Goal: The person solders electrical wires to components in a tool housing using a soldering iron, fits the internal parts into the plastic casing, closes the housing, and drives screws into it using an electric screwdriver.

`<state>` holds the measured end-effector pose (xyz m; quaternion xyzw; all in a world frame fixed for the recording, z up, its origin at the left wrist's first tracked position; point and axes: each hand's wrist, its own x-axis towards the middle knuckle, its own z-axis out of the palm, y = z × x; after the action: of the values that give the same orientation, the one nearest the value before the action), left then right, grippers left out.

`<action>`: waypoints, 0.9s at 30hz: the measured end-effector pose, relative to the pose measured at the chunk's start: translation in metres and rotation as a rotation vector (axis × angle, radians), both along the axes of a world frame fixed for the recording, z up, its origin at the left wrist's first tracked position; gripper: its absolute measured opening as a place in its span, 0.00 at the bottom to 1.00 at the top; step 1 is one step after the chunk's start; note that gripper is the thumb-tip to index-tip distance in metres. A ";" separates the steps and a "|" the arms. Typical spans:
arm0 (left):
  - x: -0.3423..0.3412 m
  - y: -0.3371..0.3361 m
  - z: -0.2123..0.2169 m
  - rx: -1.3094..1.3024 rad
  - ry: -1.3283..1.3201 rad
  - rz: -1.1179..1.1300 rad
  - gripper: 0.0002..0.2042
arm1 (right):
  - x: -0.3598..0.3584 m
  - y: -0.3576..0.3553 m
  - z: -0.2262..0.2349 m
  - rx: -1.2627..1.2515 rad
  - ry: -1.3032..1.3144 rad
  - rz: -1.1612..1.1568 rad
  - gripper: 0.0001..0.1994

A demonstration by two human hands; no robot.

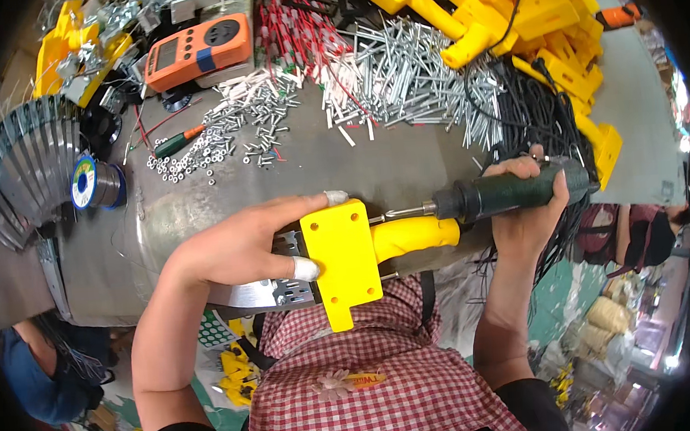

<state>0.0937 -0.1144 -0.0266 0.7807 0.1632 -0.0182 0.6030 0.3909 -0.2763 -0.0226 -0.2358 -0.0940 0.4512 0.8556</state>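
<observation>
My left hand (pixel 244 241), with white tape on a thumb and a fingertip, grips a yellow plastic housing (pixel 339 251) that has a handle pointing right. A perforated metal plate (pixel 290 288) sticks out of the housing's left side. My right hand (pixel 524 204) is wrapped around a dark green electric screwdriver (pixel 509 192), held level. Its bit (pixel 409 211) points left, with the tip close to a screw at the housing's upper right edge; whether they touch I cannot tell. Another screw (pixel 390 276) protrudes from the lower right edge.
Behind my hands lie piles of long screws (pixel 407 69), short screws (pixel 259 110) and white nuts (pixel 187 160). An orange multimeter (pixel 199 50), a solder spool (pixel 96 183) and stacked metal plates (pixel 29 156) are on the left. Yellow housings (pixel 538 14) and black cables (pixel 528 101) fill the right.
</observation>
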 end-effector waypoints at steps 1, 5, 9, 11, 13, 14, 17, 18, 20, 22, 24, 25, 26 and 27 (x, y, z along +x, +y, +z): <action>0.000 -0.001 0.000 -0.002 0.016 -0.015 0.37 | -0.002 0.000 -0.001 0.024 0.006 0.023 0.19; 0.001 -0.002 0.003 0.024 0.006 0.008 0.36 | -0.010 0.000 -0.005 0.062 0.077 0.053 0.18; -0.001 -0.004 0.005 0.028 0.023 0.020 0.36 | -0.018 0.003 -0.009 0.096 0.104 0.112 0.18; -0.003 -0.004 0.004 0.044 0.021 0.020 0.36 | -0.017 0.003 -0.011 0.082 0.121 0.115 0.18; -0.003 -0.004 0.004 0.057 0.019 0.019 0.36 | -0.019 0.005 -0.008 0.083 0.111 0.103 0.18; -0.003 -0.004 0.005 0.041 0.026 0.019 0.36 | -0.020 0.006 -0.007 0.083 0.098 0.090 0.18; -0.001 -0.003 0.005 0.036 0.036 0.014 0.36 | -0.018 0.005 -0.007 0.068 0.077 0.098 0.18; 0.000 -0.003 0.005 0.043 0.040 0.014 0.36 | -0.016 0.004 -0.007 0.069 0.072 0.100 0.18; 0.001 -0.002 0.006 0.046 0.037 0.012 0.36 | -0.011 0.002 -0.007 0.070 0.115 0.093 0.18; -0.001 -0.002 0.004 0.044 0.039 0.004 0.36 | -0.015 0.003 -0.008 0.063 0.116 0.091 0.18; -0.001 -0.001 0.004 0.063 0.012 0.009 0.36 | -0.018 0.004 -0.008 0.059 0.116 0.087 0.18; -0.001 -0.001 0.005 0.065 0.009 0.006 0.36 | -0.020 0.005 -0.007 0.065 0.121 0.097 0.18; -0.001 0.000 0.007 0.046 0.019 0.000 0.36 | -0.022 0.006 -0.007 0.073 0.127 0.108 0.17; -0.001 0.000 0.007 0.027 0.031 -0.002 0.36 | -0.023 0.006 -0.007 0.074 0.125 0.110 0.17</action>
<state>0.0928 -0.1145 -0.0196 0.7885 0.1718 -0.0287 0.5898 0.3677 -0.2699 -0.0295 -0.1701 -0.0699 0.5076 0.8417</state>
